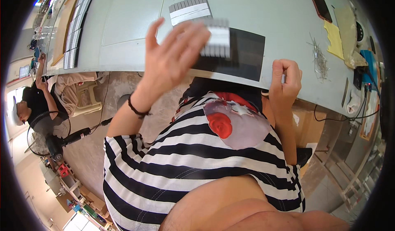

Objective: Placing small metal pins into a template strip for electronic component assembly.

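My left hand (177, 52) is over the table edge, slightly blurred. Its fingers are stretched out and its thumb stands apart. The fingertips overlap the left side of a blurred grey block with comb-like teeth and a white band (219, 38); whether they touch it I cannot tell. Beneath that block lies a flat dark mat (251, 54). A similar toothed grey block with a white band (190, 11) rests farther back. My right hand (285, 78) is closed at the table's front edge, right of the mat, its fingers curled in. Anything inside it is hidden.
Thin metal wires (320, 62) lie loosely piled at right. Beyond them are a yellow sheet (334, 40) and a dark phone (319, 1). A row of toothed strips (76, 33) lines the table's left side. Below left, a fan (49, 134) stands near a seated person (35, 95).
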Action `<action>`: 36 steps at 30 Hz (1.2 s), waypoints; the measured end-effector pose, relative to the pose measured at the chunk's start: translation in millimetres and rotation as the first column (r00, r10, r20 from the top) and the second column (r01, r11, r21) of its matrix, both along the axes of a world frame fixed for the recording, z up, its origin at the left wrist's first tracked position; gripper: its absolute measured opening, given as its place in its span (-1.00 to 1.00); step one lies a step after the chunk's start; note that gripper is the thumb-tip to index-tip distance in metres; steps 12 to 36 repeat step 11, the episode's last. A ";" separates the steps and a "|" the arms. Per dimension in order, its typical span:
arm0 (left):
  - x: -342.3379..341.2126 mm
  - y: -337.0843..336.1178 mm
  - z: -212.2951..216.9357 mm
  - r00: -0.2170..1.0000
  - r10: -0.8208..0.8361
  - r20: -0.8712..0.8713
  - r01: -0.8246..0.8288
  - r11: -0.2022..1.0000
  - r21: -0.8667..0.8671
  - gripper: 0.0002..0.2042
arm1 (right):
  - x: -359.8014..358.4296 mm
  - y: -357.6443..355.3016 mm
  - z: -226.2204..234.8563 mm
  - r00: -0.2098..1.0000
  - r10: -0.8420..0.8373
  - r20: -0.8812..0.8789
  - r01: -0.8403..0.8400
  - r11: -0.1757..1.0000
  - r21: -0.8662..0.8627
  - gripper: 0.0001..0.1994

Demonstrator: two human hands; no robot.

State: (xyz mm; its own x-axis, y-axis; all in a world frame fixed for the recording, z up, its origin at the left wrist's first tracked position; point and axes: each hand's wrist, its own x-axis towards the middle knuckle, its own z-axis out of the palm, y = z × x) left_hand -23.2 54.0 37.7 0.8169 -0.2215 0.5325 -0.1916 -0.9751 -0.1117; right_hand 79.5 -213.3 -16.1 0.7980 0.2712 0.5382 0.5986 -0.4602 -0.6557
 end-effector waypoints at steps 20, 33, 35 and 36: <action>47.2 61.4 -18.1 0.995 0.100 0.029 -0.102 0.990 0.096 -0.55 | -2.0 2.0 6.2 0.998 0.051 -0.033 -0.053 0.998 -0.039 -0.81; 47.2 61.4 -18.1 0.995 0.100 0.029 -0.102 0.990 0.096 -0.55 | -2.0 2.0 6.2 0.998 0.051 -0.033 -0.053 0.998 -0.039 -0.81; 47.2 61.4 -18.1 0.995 0.100 0.029 -0.102 0.990 0.096 -0.55 | -2.0 2.0 6.2 0.998 0.051 -0.033 -0.053 0.998 -0.039 -0.81; 47.2 61.4 -18.1 0.995 0.100 0.029 -0.102 0.990 0.096 -0.55 | -2.0 2.0 6.2 0.998 0.051 -0.033 -0.053 0.998 -0.039 -0.81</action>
